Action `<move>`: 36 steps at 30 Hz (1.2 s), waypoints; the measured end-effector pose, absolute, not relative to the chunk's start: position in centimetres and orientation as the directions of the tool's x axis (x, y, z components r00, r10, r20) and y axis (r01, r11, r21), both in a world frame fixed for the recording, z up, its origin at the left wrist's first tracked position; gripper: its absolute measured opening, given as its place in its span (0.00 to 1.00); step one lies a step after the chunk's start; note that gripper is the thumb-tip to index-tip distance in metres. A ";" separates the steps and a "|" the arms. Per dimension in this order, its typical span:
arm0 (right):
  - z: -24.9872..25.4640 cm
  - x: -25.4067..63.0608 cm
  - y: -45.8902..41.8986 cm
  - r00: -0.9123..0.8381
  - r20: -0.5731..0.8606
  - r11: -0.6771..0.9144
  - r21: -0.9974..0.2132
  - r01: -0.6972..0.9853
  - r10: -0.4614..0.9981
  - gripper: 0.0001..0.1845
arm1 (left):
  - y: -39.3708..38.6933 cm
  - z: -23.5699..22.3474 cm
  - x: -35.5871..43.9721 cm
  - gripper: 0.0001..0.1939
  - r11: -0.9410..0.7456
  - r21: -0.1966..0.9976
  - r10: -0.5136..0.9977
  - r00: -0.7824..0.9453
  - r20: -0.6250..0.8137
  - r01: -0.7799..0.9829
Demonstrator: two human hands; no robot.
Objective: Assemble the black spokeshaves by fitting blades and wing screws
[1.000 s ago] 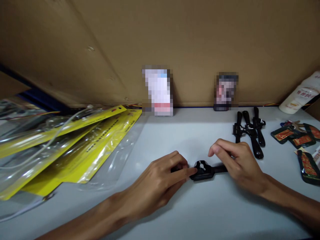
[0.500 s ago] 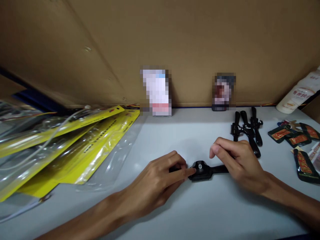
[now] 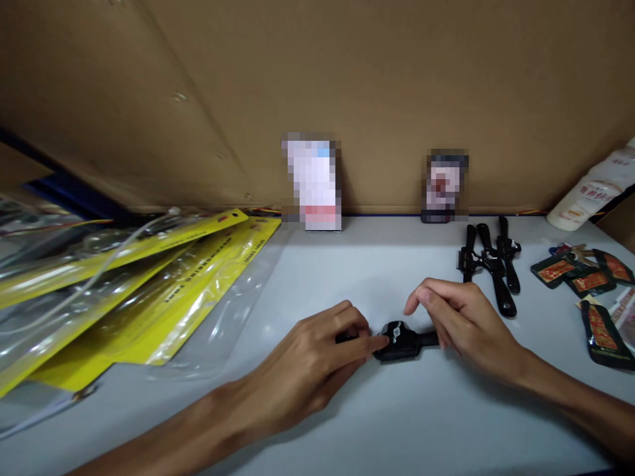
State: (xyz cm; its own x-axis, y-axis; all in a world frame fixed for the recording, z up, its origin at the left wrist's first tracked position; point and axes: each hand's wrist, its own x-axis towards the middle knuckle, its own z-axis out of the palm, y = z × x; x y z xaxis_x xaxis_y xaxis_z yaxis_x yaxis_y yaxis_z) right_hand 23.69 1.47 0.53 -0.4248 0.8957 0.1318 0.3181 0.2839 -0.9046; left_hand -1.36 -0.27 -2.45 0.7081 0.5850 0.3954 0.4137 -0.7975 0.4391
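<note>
A black clamp-like tool (image 3: 403, 342) with a small silver wing nut on top lies flat on the pale table (image 3: 387, 264). My left hand (image 3: 317, 360) pinches its left end, fingers curled round the handle and a fingertip against the black body. My right hand (image 3: 464, 324) rests over the tool's right handle, fingers bent and hovering just above the wing nut; the handle under the palm is mostly hidden.
Yellow-backed clear plastic packages (image 3: 149, 284) pile up at the left. Three more black tools (image 3: 489, 261) lie at the back right, next to dark sachets with red labels (image 3: 590, 291) and a white bottle (image 3: 590, 195). A cardboard wall (image 3: 347, 79) stands behind.
My right hand has slid a little left along the tool, its fingers now closer to the wing nut. The left hand and the tool have barely moved.
</note>
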 end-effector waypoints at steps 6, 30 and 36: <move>2.1 25.4 2.2 -0.609 0.050 0.476 -0.675 0.563 0.792 0.07 | -0.5 -2.4 -1.3 0.19 -0.731 0.500 0.658 0.673 0.337 0.464; 1.5 25.7 1.1 -0.739 -0.041 0.692 -0.319 0.648 0.673 0.06 | -0.7 -2.4 -1.4 0.16 -0.655 0.595 0.708 0.653 0.269 0.465; 1.7 25.6 1.1 -0.750 -0.043 0.706 -0.305 0.639 0.660 0.06 | -0.7 -2.3 -1.3 0.13 -0.657 0.598 0.707 0.652 0.275 0.459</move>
State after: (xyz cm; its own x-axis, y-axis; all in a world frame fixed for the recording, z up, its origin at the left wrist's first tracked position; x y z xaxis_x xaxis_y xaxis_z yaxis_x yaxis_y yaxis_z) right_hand 25.65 1.13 1.72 -0.7497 0.6604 -0.0430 0.6392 0.7058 -0.3053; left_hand -1.33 -0.68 -2.31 0.6519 0.7065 0.2754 0.4592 -0.6568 0.5981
